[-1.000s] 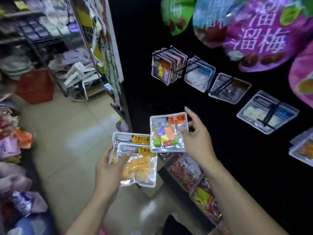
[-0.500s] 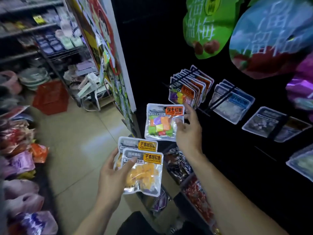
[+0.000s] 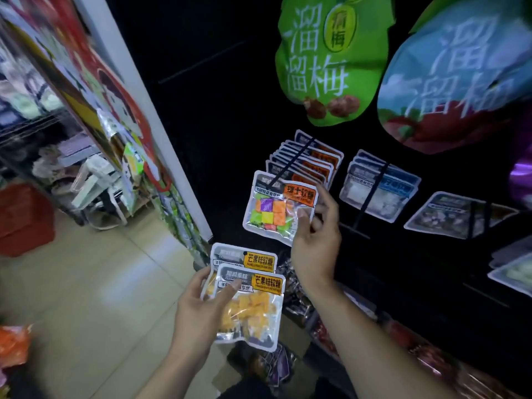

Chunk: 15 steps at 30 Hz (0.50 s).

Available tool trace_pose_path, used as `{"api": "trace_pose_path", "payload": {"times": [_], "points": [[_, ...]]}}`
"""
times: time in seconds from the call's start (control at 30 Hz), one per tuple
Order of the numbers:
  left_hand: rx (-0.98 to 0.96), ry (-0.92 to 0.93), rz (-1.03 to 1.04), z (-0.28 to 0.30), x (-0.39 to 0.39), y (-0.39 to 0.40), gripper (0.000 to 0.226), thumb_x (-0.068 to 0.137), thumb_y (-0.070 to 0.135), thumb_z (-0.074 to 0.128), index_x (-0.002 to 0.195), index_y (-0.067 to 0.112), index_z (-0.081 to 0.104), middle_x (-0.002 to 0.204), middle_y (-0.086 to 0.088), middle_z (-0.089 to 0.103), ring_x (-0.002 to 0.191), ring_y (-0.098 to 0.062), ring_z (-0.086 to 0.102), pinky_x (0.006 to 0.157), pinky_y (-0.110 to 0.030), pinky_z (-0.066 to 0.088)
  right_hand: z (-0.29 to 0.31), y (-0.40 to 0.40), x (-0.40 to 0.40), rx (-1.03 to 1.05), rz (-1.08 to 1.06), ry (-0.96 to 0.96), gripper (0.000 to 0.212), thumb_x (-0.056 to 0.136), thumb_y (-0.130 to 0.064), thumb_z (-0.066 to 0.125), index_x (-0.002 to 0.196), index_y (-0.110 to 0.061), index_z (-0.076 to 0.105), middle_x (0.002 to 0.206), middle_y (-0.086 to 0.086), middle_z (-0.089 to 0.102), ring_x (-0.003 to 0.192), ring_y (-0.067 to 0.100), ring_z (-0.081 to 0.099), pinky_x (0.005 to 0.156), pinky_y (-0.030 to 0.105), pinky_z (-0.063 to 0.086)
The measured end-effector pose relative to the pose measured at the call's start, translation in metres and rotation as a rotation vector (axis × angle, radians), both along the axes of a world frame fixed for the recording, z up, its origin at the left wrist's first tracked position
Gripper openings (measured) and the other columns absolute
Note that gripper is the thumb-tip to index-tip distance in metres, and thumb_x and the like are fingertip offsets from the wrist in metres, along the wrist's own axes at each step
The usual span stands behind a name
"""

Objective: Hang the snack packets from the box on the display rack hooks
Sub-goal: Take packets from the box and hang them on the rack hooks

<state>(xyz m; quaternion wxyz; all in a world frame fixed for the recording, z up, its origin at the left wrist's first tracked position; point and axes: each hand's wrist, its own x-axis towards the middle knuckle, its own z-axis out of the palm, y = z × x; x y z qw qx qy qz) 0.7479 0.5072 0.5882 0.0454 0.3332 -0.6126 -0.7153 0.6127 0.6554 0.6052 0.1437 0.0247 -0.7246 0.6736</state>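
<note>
— Holding what, exactly?
— Right hand pinches a packet of mixed-colour candy by its right edge, thumb in front; its top edge sits at the tip of a black hook that already carries a row of like packets.
— And the other hand?
— Left hand grips two mango candy packets fanned together, lower down — thumb across the front one.
— Neighbours?
— White-and-blue packets hang on the next hook, under a big green bag.

Beige tiled floor (glossy), cluttered shelves, red basket left.
</note>
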Motion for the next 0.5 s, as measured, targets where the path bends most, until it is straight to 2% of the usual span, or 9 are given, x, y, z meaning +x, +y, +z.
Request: {"api": "trace_pose_path", "payload": {"times": [0.07, 0.13, 0.17, 0.23, 0.3, 0.4, 0.5], "points": [[-0.004, -0.002, -0.039, -0.003, -0.006, -0.009, 0.054, 0.073, 0.028, 0.087, 0.123, 0.031, 0.065, 0.11, -0.001, 0.079, 0.09, -0.034, 0.078, 0.082, -0.061, 0.06, -0.002, -0.002, 0.005, -0.003, -0.026, -0.007, 0.054, 0.104, -0.014, 0.056, 0.145, -0.045, 0.041, 0.117, -0.005, 0.06, 0.114, 0.02, 0.066, 0.088, 0.022, 0.056], [0.003, 0.003, -0.066, -0.006, -0.01, -0.015, 0.044, 0.079, 0.021, 0.085, 0.117, 0.033, 0.067, 0.106, -0.002, 0.08, 0.09, -0.034, 0.079, 0.084, -0.06, 0.06, -0.001, -0.006, 0.01, 0.002, -0.052, -0.005, 0.056, 0.104, -0.016, 0.057, 0.144, -0.052, 0.039, 0.121, 0.0, 0.062, 0.119, 0.024, 0.064, 0.093, 0.04, 0.058], [-0.001, -0.004, -0.087, -0.007, -0.011, -0.017, 0.044, 0.08, 0.021, 0.086, 0.117, 0.033, 0.066, 0.106, -0.002, 0.08, 0.089, -0.034, 0.079, 0.084, -0.061, 0.06, -0.001, -0.008, 0.011, 0.008, -0.062, -0.004, 0.058, 0.104, -0.016, 0.057, 0.143, -0.056, 0.038, 0.124, 0.001, 0.062, 0.121, 0.024, 0.063, 0.093, 0.047, 0.058], [0.001, -0.014, -0.126, -0.008, -0.012, -0.021, 0.048, 0.077, 0.025, 0.087, 0.12, 0.031, 0.066, 0.108, -0.003, 0.08, 0.088, -0.034, 0.079, 0.084, -0.062, 0.06, 0.001, -0.014, 0.012, 0.019, -0.075, -0.011, 0.058, 0.104, -0.015, 0.057, 0.144, -0.054, 0.039, 0.126, 0.001, 0.061, 0.121, 0.025, 0.063, 0.089, 0.052, 0.058], [0.001, -0.018, -0.158, -0.01, -0.012, -0.026, 0.05, 0.076, 0.029, 0.088, 0.121, 0.03, 0.067, 0.109, -0.003, 0.079, 0.091, -0.035, 0.078, 0.085, -0.062, 0.059, 0.003, -0.019, 0.012, 0.02, -0.08, -0.004, 0.054, 0.103, -0.014, 0.057, 0.145, -0.044, 0.041, 0.124, -0.001, 0.061, 0.118, 0.022, 0.064, 0.091, 0.045, 0.059], [-0.012, -0.018, -0.193, -0.011, -0.01, -0.033, 0.039, 0.08, 0.025, 0.086, 0.115, 0.033, 0.069, 0.106, -0.003, 0.08, 0.092, -0.034, 0.078, 0.086, -0.06, 0.06, 0.005, -0.022, 0.009, 0.028, -0.092, 0.001, 0.051, 0.103, -0.01, 0.057, 0.147, -0.032, 0.044, 0.118, -0.003, 0.06, 0.109, 0.014, 0.065, 0.087, 0.021, 0.055], [0.0, -0.023, -0.218, -0.013, -0.007, -0.038, 0.031, 0.083, 0.021, 0.084, 0.107, 0.036, 0.071, 0.104, -0.003, 0.081, 0.09, -0.036, 0.078, 0.086, -0.06, 0.06, 0.007, -0.024, 0.007, 0.018, -0.112, 0.004, 0.051, 0.102, -0.007, 0.056, 0.148, -0.026, 0.044, 0.121, -0.002, 0.059, 0.112, 0.014, 0.065, 0.086, 0.014, 0.052]]}}
